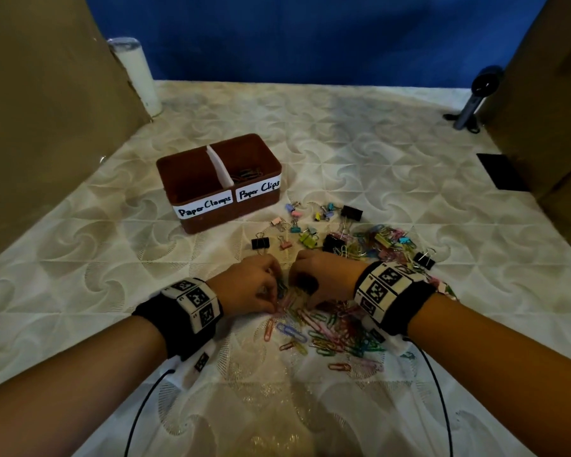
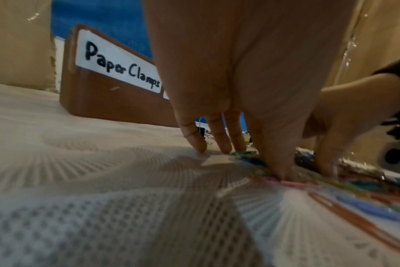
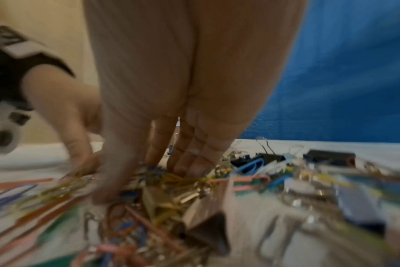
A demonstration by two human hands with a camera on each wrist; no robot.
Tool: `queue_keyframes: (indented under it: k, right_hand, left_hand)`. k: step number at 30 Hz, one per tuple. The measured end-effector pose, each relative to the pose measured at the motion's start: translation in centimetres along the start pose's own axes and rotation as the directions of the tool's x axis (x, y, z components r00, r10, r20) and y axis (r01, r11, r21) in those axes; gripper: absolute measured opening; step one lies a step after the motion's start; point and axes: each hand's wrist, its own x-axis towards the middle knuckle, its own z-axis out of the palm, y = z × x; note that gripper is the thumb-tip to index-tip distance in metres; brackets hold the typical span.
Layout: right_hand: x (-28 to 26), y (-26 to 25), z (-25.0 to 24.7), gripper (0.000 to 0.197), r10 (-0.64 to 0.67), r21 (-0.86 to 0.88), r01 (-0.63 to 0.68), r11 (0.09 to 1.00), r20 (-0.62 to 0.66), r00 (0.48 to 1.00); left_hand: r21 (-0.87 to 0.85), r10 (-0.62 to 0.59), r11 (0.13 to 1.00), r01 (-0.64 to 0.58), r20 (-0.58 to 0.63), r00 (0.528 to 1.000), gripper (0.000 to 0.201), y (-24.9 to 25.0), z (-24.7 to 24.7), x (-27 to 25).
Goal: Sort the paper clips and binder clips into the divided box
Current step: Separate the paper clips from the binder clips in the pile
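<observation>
Your left hand [image 1: 249, 285] and right hand [image 1: 323, 278] sit side by side, fingertips down in the paper clips [image 1: 327, 328] spread near the front of the surface [image 1: 343, 133]. Your left fingers pinch at a pink clip; whether your right hand grips any is too blurred to tell. The binder clips [image 1: 310, 225] lie just behind the hands, and the divided box [image 1: 218, 206] stands beyond, toward the left.

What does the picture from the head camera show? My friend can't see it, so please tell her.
Two hands, the left hand and the right hand, reach down together into a heap of colourful paper clips on a pale patterned cloth. Behind them stands a brown box with two halves, labelled Paper Clamps and Paper Clips, and small binder clips lie scattered beside it.
</observation>
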Motion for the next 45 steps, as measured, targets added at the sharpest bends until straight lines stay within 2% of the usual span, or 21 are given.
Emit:
queue_keyframes:
  k: [3,7,11,16,23,26,28,32,35,37,41,45]
  right_hand:
    - [0.2,0.3,-0.2,0.048,0.024,0.075,-0.02,0.997,-0.054,0.998]
    - [0.3,0.4,-0.7,0.032,0.031,0.149,-0.017,0.989,-0.092,0.995]
    - [0.6,0.3,-0.7,0.02,0.022,0.165,0.001,0.986,-0.14,0.99]
    - [0.9,0.2,-0.6,0.018,0.029,0.161,-0.002,0.987,-0.171,0.985]
    - [0.4,0.8,-1.4,0.02,0.046,0.19,0.0,0.982,-0.238,0.97]
    - [0.0,1.2,-2.2,0.018,0.107,0.266,-0.031,0.963,-0.277,0.955]
    - [-0.2,1.4,-2.9,0.016,0.131,0.316,-0.025,0.948,-0.32,0.938]
    - [-0.3,1.8,-5.2,0.017,0.148,0.317,-0.015,0.948,-0.4,0.904]
    - [0.2,2.1,-7.9,0.016,0.177,0.362,0.007,0.932,-0.475,0.862]
    - [0.9,2.0,-10.0,0.015,0.211,0.412,0.033,0.911,-0.533,0.819]
    - [3.7,1.6,-13.6,0.009,0.25,0.473,0.142,0.87,-0.669,0.701]
    - [8.3,0.8,-14.7,0.012,0.309,0.476,0.185,0.86,-0.774,0.553]
  left_hand:
    - [0.005,0.009,1.0,-0.009,0.016,1.0,0.017,0.4,-0.2,0.2]
    - [-0.066,-0.062,0.996,0.06,-0.032,0.998,0.026,0.9,-0.3,0.3]
    - [-0.083,-0.098,0.992,0.098,0.0,0.995,0.028,1.2,-0.4,0.2]
    - [0.01,-0.091,0.996,0.09,0.07,0.993,0.017,1.4,-0.3,0.4]
    - [0.08,-0.083,0.994,0.075,0.104,0.991,0.024,1.8,0.1,0.3]
    - [0.083,-0.077,0.994,0.07,0.09,0.993,0.023,1.6,0.1,0.2]
    - [0.015,-0.085,0.996,0.084,0.068,0.994,0.019,1.1,-0.1,-0.1]
    - [-0.114,-0.132,0.986,0.124,-0.058,0.99,0.015,0.1,-2.9,-0.1]
    - [-0.244,-0.186,0.96,0.138,-0.186,0.965,0.011,-0.6,-6.9,0.5]
    - [-0.372,-0.257,0.917,0.145,-0.27,0.928,0.008,-1.2,-9.8,1.2]
    - [-0.484,-0.365,0.865,0.135,-0.42,0.831,0.007,-2.8,-14.8,3.0]
    - [-0.585,-0.481,0.797,0.152,-0.461,0.746,0.019,-5.0,-16.4,5.5]
